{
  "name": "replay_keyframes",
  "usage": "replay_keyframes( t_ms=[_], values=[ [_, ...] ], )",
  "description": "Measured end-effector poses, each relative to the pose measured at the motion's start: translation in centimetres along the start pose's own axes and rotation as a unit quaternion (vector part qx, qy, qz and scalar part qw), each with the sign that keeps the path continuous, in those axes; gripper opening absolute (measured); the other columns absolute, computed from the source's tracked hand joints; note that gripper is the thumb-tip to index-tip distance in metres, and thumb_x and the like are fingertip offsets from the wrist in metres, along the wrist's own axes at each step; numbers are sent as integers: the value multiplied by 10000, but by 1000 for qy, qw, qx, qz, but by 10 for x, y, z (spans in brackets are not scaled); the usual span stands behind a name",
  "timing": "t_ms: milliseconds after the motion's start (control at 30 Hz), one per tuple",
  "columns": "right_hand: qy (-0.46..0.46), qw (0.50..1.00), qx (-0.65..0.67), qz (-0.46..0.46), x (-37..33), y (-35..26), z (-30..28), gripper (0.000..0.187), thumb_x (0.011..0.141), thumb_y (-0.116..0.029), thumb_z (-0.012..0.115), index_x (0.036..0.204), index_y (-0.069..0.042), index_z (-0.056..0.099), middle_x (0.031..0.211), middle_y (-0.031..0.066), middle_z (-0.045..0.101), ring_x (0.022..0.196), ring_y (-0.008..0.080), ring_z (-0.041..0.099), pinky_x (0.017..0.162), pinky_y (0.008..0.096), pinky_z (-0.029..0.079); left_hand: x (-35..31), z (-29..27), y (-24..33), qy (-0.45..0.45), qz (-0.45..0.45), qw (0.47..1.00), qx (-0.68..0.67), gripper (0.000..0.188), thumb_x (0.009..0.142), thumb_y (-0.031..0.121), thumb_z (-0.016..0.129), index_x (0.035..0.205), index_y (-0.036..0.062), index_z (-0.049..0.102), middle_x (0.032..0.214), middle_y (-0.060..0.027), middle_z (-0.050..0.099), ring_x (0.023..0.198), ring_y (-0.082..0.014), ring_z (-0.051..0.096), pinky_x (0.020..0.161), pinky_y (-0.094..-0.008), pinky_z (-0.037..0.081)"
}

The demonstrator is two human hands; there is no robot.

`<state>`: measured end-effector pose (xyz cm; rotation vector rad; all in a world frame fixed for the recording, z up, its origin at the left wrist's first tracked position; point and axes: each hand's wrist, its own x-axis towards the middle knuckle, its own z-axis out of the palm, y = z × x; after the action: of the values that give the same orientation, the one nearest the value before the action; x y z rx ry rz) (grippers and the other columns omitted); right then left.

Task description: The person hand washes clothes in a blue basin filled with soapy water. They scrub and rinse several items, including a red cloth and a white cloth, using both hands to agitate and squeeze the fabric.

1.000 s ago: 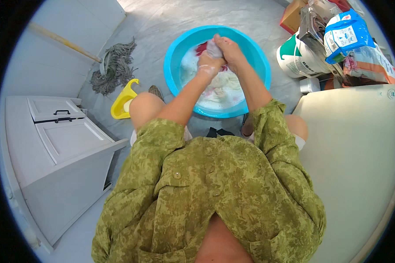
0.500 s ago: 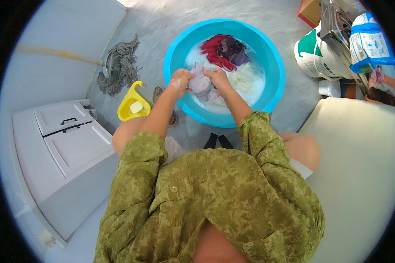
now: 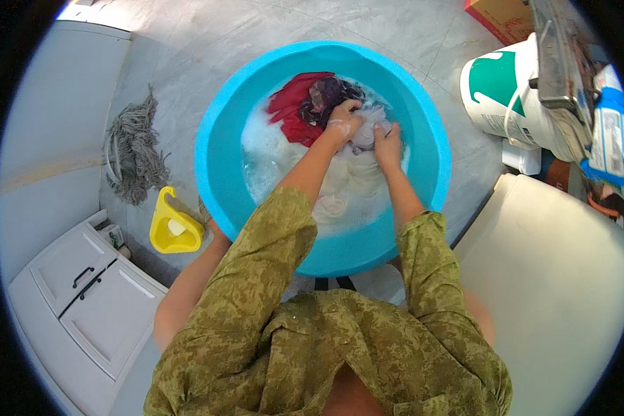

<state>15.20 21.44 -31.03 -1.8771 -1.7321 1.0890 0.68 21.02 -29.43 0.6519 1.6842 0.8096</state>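
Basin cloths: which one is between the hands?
The pale grey cloth, between left hand and right hand; red cloth, dark cloth, cream cloth lie outside.

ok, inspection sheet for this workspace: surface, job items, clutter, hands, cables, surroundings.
Surface: grey floor, seams visible.
Job items: blue basin on the floor, holding suds, red cloth, dark cloth, lilac cloth, pale cloth.
Clutter: mop and yellow caddy with pale block, left; bucket, box, packet, right.
Hands: right hand grips lilac cloth; left hand is against it, grip unclear.
Cables: nothing seen.
Surroundings: white cabinet left, cream panel right.
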Motion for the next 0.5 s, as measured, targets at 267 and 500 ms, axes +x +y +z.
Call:
replay_keyframes(
  t_ms=[267, 500],
  values=[
    [-18, 999, -12, 40, 39, 51, 74, 379, 751, -324, 665, 929, 0, 580, 870, 202, 621, 779, 367, 600, 707, 434, 468, 25, -3, -85, -11, 5, 942, 336, 294, 745, 170, 627, 1023, 75, 611, 940, -160, 625, 867, -298, 606, 780, -401, 492],
    [-28, 968, 209, -133, -7, -76, 26, 270, 716, -229, 707, 760, -38, 520, 780, 122, 579, 669, 289, 557, 612, 389, 441, 48, -45, -34, -197, -131, 889, -392, 229, 876, 230, 521, 1013, 55, 576, 967, -82, 609, 880, -216, 590, 737, -376, 489]
  ],
)
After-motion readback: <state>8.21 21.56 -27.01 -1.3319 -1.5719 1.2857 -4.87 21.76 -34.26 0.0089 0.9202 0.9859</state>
